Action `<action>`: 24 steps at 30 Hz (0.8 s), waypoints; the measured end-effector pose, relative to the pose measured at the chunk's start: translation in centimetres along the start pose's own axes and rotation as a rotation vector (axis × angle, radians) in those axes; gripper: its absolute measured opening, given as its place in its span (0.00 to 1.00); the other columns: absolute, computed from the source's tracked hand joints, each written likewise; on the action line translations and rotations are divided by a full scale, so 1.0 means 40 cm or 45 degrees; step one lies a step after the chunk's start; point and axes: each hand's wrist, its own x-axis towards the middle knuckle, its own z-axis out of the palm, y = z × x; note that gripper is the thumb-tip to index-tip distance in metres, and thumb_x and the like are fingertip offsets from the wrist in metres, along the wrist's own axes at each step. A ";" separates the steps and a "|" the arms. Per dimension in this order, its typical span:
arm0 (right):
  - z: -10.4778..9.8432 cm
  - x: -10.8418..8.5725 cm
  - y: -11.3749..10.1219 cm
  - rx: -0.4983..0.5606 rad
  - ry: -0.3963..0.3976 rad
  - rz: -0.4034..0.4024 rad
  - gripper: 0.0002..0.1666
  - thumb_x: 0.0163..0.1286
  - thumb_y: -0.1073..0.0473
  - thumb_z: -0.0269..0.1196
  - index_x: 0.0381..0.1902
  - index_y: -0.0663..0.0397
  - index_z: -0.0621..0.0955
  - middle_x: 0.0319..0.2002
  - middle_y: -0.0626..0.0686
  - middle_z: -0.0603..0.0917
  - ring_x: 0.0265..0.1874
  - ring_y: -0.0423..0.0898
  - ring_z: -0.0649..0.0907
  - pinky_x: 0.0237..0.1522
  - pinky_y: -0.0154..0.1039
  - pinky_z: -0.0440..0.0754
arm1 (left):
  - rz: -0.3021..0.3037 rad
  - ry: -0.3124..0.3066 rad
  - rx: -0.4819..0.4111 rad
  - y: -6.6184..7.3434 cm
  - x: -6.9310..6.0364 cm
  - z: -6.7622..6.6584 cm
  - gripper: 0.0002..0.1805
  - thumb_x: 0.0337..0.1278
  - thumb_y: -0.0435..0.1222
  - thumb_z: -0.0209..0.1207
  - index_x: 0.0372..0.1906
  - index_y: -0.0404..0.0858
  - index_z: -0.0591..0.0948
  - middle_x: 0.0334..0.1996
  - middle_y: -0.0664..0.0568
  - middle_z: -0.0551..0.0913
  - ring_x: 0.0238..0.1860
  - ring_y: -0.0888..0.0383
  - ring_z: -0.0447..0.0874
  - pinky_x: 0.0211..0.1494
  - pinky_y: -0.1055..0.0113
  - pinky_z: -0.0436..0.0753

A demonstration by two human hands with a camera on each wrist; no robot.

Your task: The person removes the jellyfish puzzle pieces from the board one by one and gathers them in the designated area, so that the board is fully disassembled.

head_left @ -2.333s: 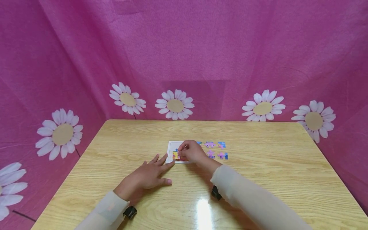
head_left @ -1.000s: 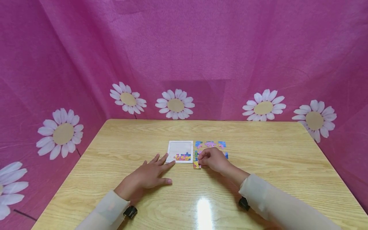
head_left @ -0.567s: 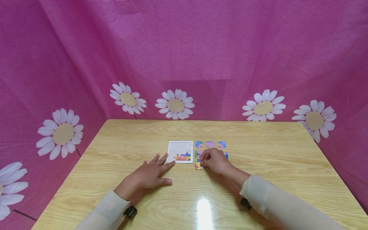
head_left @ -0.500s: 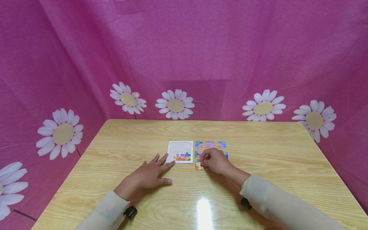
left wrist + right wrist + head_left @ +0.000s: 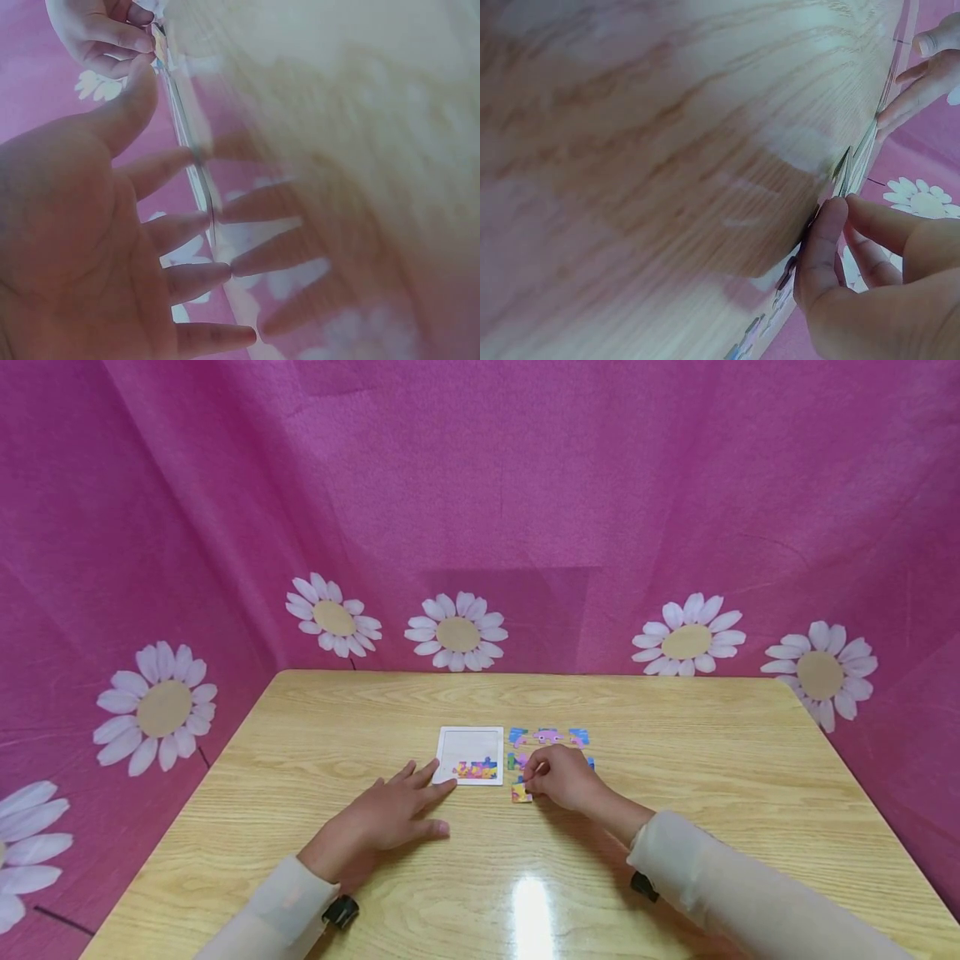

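A yellow and pink jigsaw piece point(image 5: 521, 792) is pinched between the thumb and fingertips of my right hand point(image 5: 564, 777); the right wrist view shows its thin edge tilted up from the table. My left hand point(image 5: 390, 810) lies spread with straight fingers, its fingertips at the lower left corner of a white puzzle tray point(image 5: 468, 729). Inside that tray, several joined pieces point(image 5: 477, 769) in yellow, pink and blue sit along the lower right. Beyond my right hand are loose jigsaw pieces, among them a pink one with eyes point(image 5: 548, 737); some are partly hidden by the hand.
The wooden table point(image 5: 337, 727) has a bright light reflection near its front. A pink curtain point(image 5: 525, 485) with white daisies hangs behind and beside it. A black strap part point(image 5: 341, 912) shows under the left sleeve.
My right hand has left the tray, moved right to the loose pieces, and now pinches the yellow and pink piece, which has shifted slightly right. My left hand has stayed in place.
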 end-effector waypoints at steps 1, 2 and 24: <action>-0.001 0.000 -0.001 -0.006 -0.002 -0.001 0.08 0.66 0.70 0.70 0.29 0.55 0.85 0.27 0.48 0.87 0.26 0.41 0.82 0.27 0.34 0.76 | -0.002 0.000 0.003 0.001 0.001 -0.001 0.38 0.68 0.61 0.58 0.79 0.55 0.66 0.83 0.46 0.54 0.81 0.34 0.48 0.70 0.24 0.57; -0.002 0.000 -0.002 -0.012 -0.003 -0.005 0.08 0.66 0.70 0.70 0.28 0.55 0.85 0.27 0.48 0.87 0.26 0.41 0.82 0.27 0.35 0.75 | -0.002 0.000 0.008 0.002 0.002 -0.001 0.38 0.68 0.61 0.58 0.79 0.55 0.67 0.83 0.46 0.54 0.81 0.34 0.48 0.71 0.24 0.57; 0.016 0.058 -0.073 0.047 -0.024 -0.116 0.03 0.66 0.71 0.68 0.38 0.62 0.85 0.29 0.50 0.86 0.25 0.40 0.81 0.28 0.34 0.79 | 0.016 -0.014 0.033 0.029 0.033 -0.010 0.37 0.66 0.63 0.58 0.78 0.61 0.68 0.83 0.50 0.53 0.83 0.41 0.44 0.73 0.28 0.56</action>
